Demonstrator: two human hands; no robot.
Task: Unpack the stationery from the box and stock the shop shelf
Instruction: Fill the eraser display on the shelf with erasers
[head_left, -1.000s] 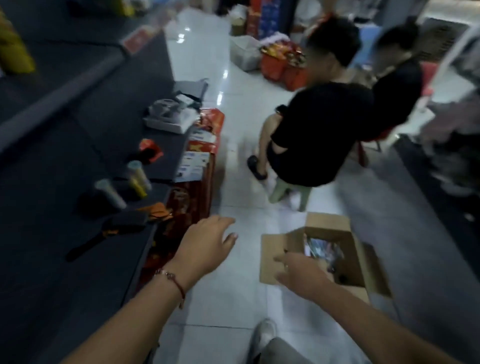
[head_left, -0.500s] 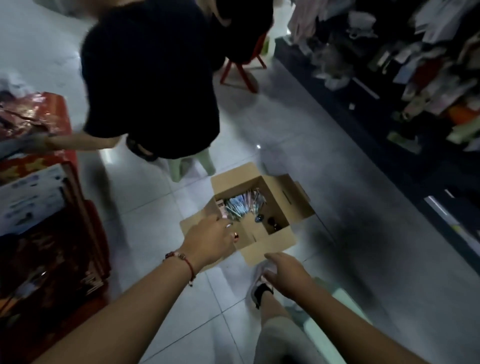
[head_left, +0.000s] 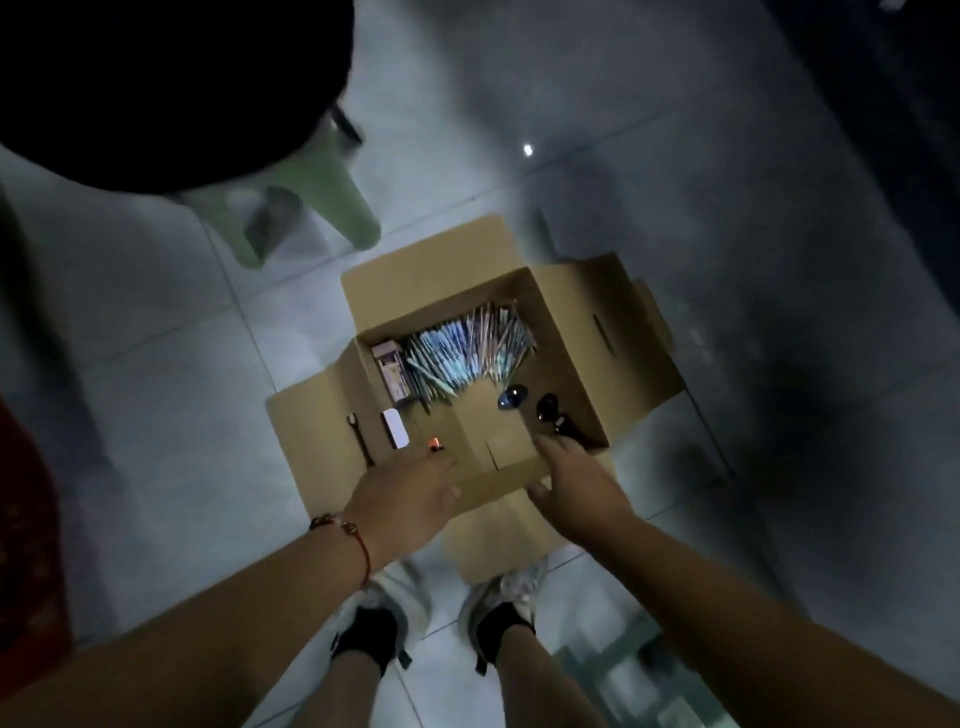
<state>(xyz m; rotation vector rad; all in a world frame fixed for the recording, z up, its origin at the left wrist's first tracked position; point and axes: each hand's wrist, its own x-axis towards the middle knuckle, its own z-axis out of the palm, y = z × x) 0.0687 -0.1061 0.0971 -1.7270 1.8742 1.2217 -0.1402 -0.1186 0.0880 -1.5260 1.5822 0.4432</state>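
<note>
On the pale tiled floor (head_left: 171, 374), just ahead of two grey sneakers (head_left: 395, 618), an open brown cardboard box (head_left: 571, 332) is seen with all four flaps folded outward. Against its far-left wall, a fanned bundle of blue-and-white pens (head_left: 467, 353) is packed beside a small pink carton (head_left: 390, 371). Two dark rounded items (head_left: 545, 410) lie near the right wall. The left hand (head_left: 405, 499) is laid on the near-left flap, fingers relaxed. The right hand (head_left: 576, 483) is curled over the near rim; whether it is gripped cannot be told.
</note>
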